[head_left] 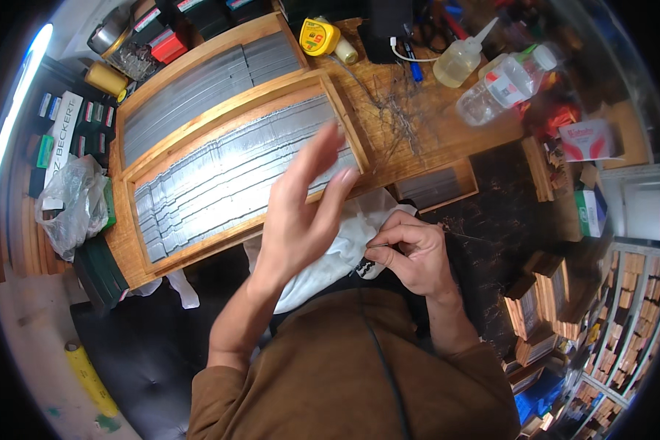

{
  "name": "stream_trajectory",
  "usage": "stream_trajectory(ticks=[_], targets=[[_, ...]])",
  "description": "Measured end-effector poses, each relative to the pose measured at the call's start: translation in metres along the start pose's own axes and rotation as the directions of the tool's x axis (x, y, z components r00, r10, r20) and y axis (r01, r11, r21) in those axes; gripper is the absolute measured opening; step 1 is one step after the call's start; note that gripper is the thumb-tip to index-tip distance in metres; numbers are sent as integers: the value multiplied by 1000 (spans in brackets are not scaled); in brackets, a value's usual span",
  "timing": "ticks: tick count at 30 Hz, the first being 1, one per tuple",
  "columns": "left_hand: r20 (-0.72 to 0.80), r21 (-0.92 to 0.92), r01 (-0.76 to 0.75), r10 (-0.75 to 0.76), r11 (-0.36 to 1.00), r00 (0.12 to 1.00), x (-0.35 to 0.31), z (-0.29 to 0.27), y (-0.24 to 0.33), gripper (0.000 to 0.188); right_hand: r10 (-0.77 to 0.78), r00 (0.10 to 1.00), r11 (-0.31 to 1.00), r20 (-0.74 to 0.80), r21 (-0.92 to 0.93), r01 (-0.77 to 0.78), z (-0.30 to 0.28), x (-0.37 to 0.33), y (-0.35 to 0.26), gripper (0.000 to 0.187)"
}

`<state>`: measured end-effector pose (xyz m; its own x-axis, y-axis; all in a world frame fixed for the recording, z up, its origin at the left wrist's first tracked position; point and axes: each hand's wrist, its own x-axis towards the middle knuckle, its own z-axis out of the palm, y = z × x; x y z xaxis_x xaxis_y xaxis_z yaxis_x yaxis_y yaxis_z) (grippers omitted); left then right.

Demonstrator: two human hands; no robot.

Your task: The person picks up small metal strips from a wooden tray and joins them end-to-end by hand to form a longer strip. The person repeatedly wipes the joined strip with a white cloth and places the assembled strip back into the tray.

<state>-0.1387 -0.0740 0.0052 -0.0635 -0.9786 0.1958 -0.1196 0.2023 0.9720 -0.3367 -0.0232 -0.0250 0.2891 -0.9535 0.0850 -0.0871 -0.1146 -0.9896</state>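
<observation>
My left hand (304,216) is raised near the right end of a wooden tray (330,103), its thumb and fingers apart and nothing in its grasp. The tray holds rows of thin grey metal pieces (227,172), packed tightly side by side. Close to my body, my right hand (418,257) pinches thumb and forefinger together over a white cloth (319,271) on my lap. Whatever sits in that pinch is too small to make out. A small dark object (363,268) shows just beside those fingertips.
Behind the tray lies a second wooden tray (213,51). Loose thin metal pieces (403,117) are scattered on the wooden bench (447,158). A yellow tape measure (317,37), a squeeze bottle (458,64) and a clear plastic bottle (495,92) stand toward the back. A plastic bag (73,198) hangs left.
</observation>
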Motion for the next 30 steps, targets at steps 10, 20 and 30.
stream_trajectory(ticks=[10, 20, 30], targets=[[158, -9, 390, -384, 921, 910, -114, -44, -29, 15, -21, 989, 999, 145, 38, 16, 72, 23, 6, 8], [-158, -501, 307, -434, 810, 887, -129, -55, -51, 16, 208, 929, 978, 306, -63, -198, 76, -9, 50, 24], [-48, -411, 251, -296, 876, 954, -121, -14, -48, 59, 176, 984, 956, -34, 243, -163, 47, -45, 84, 20]])
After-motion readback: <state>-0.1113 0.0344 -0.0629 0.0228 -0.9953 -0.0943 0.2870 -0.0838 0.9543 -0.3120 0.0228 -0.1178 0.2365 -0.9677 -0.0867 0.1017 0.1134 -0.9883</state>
